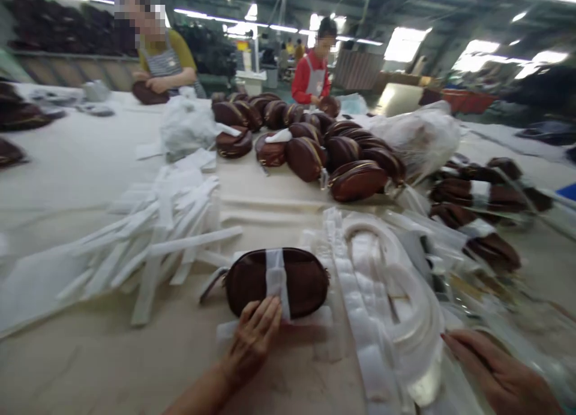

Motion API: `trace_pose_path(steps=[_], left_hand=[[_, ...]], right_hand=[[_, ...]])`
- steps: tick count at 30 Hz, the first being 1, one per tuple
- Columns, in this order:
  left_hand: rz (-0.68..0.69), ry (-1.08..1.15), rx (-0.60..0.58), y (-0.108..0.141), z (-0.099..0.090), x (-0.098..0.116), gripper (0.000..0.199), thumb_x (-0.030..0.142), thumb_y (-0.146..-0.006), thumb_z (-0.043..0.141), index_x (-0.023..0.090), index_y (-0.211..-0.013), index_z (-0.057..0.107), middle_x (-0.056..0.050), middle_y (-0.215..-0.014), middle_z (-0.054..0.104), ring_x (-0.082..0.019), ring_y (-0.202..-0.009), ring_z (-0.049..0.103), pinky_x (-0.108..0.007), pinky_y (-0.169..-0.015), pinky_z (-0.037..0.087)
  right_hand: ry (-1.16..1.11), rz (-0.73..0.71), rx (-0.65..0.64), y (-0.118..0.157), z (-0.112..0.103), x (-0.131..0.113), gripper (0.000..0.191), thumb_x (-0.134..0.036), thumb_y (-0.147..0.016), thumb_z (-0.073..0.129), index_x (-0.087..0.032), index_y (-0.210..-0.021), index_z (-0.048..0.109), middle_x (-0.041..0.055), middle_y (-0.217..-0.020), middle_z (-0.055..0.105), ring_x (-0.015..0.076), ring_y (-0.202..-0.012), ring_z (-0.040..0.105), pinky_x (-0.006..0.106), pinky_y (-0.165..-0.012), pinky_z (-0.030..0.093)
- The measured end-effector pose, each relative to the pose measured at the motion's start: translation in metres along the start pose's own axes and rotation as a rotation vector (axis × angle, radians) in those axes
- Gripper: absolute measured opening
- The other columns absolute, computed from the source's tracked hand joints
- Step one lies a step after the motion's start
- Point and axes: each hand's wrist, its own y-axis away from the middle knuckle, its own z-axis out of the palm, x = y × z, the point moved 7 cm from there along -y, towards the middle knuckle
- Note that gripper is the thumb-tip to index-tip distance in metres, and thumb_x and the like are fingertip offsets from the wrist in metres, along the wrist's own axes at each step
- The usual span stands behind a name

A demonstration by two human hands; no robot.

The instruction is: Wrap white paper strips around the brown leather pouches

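A dark brown oval bag (308, 283) lies on the table in front of me, with a white strip (276, 271) running across its middle. The fingers of my left hand (256, 337) rest close together on the lower end of this strip, at the bag's near edge. My right hand (504, 370) is at the lower right, beside clear plastic and a coiled white band (427, 319); its fingertips are near the band, and whether they pinch anything is too blurred to tell. A pull tab sticks out at the bag's left end.
Many loose white strips (153, 241) lie at the left. Behind the bag are several brown bags (306, 158) and a plastic bundle (418, 136). Wrapped brown pieces (499, 194) lie at the right. Two people (168, 61) (311, 76) stand across the table.
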Motion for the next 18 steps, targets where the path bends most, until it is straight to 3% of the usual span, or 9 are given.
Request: trace_pose_path(steps=[2,5,8,10,13,18], left_hand=[[0.021,-0.037,-0.029,-0.003,-0.001,0.001,0.035,0.003,-0.092,0.031,0.006,-0.111,0.06,-0.014,-0.116,0.064,-0.022,-0.115,0.054,-0.037,-0.099,0.034],[0.002,-0.053,-0.031,-0.003,-0.003,0.001,0.035,0.003,-0.093,0.03,0.005,-0.111,0.06,-0.013,-0.117,0.062,-0.023,-0.116,0.052,-0.038,-0.1,0.032],[-0.023,-0.044,-0.014,-0.001,-0.004,0.003,0.034,0.004,-0.093,0.031,0.005,-0.111,0.06,-0.013,-0.118,0.062,-0.023,-0.116,0.051,-0.039,-0.1,0.031],[-0.029,-0.039,0.001,0.0,-0.004,0.004,0.034,0.004,-0.093,0.032,0.005,-0.11,0.06,-0.012,-0.117,0.062,-0.022,-0.116,0.051,-0.039,-0.1,0.031],[-0.039,-0.044,0.01,0.001,-0.003,0.003,0.034,0.004,-0.093,0.032,0.006,-0.108,0.061,-0.012,-0.117,0.062,-0.022,-0.116,0.051,-0.039,-0.1,0.032],[-0.059,-0.039,-0.007,0.002,-0.001,0.001,0.035,0.006,-0.093,0.03,0.008,-0.109,0.062,-0.012,-0.12,0.06,-0.022,-0.119,0.049,-0.039,-0.102,0.031]], right_hand=[[-0.129,-0.224,-0.263,-0.015,0.025,-0.07,0.021,-0.048,-0.075,0.059,-0.029,-0.076,0.068,0.0023,-0.071,0.071,0.019,-0.06,0.066,0.025,-0.053,0.05],[-0.193,-0.55,-0.782,-0.018,0.077,-0.183,0.03,-0.039,-0.089,0.046,-0.026,-0.068,0.063,0.0009,-0.064,0.065,0.0138,-0.056,0.06,0.021,-0.053,0.045],[-0.008,-0.819,-0.881,-0.031,0.124,-0.253,0.025,-0.024,-0.09,0.045,-0.021,-0.072,0.062,0.0024,-0.071,0.064,0.0134,-0.063,0.059,0.022,-0.057,0.041],[0.162,-0.959,-0.877,-0.04,0.156,-0.274,0.018,-0.017,-0.086,0.049,-0.018,-0.076,0.064,0.0046,-0.075,0.065,0.0145,-0.067,0.06,0.023,-0.058,0.038],[0.34,-1.082,-0.899,-0.048,0.192,-0.286,0.018,-0.011,-0.084,0.049,-0.015,-0.083,0.067,0.0083,-0.076,0.068,0.0169,-0.071,0.063,0.023,-0.058,0.038],[0.484,-1.045,-0.967,-0.056,0.215,-0.298,0.019,-0.01,-0.08,0.053,-0.01,-0.087,0.072,0.0152,-0.081,0.072,0.0214,-0.077,0.068,0.023,-0.06,0.043]])
